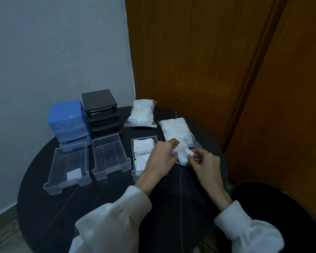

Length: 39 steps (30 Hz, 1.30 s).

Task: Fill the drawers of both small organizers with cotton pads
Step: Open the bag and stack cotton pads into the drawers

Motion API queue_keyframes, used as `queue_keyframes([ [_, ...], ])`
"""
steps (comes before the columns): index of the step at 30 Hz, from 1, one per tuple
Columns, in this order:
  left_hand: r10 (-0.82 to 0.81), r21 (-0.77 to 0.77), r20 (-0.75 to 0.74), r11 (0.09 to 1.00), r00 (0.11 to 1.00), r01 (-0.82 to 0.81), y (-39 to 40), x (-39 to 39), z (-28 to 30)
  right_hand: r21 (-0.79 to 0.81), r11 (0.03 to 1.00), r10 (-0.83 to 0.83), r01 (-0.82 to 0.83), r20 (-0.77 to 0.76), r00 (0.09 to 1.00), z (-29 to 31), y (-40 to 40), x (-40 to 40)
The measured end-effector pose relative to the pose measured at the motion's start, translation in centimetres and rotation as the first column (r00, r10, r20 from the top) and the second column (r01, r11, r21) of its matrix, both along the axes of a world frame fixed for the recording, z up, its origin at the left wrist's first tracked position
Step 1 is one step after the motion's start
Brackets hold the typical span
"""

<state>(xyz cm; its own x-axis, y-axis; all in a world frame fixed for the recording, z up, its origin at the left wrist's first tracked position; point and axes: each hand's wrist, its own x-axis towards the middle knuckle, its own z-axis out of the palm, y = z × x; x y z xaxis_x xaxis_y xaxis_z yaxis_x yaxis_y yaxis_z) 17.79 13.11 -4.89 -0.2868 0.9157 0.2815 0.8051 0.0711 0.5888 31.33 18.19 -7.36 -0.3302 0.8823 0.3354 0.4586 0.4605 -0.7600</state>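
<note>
Pulling cotton pads (pixel 183 155) from the open bag (pixel 179 136), just right of the part-filled drawer (pixel 144 152).
Left hand (pixel 162 159) and right hand (pixel 204 161) each pinch pads at the bag's mouth. Next, probably: carry them left into that drawer; two near-empty drawers (pixel 67 165) wait beyond.

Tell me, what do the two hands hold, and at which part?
Both the left hand and the right hand pinch the near, open end of the nearer plastic bag of cotton pads.
</note>
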Motion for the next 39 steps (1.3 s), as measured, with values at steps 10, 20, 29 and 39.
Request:
queue_keyframes([
  [10,0.013,-0.027,0.005,1.000,1.000,-0.013,0.2,0.1,0.0,0.059,0.997,-0.053,0.053,0.006,0.999,0.6,0.1,1.6],
  [20,-0.006,-0.024,0.005,1.000,1.000,0.006,0.0,0.2,0.1,0.070,0.997,-0.040,0.044,-0.062,0.997,1.0,0.5,2.5],
  [29,-0.068,-0.004,0.144,0.998,0.987,0.069,-1.0,-0.7,0.1,0.003,0.999,0.039,-0.039,-0.167,0.985,2.7,0.0,2.5],
  [39,0.147,0.056,0.111,0.987,0.983,-0.154,-5.8,-6.1,1.5,-0.181,0.961,0.172,-0.208,-0.198,0.965,4.2,-1.9,-2.4],
])
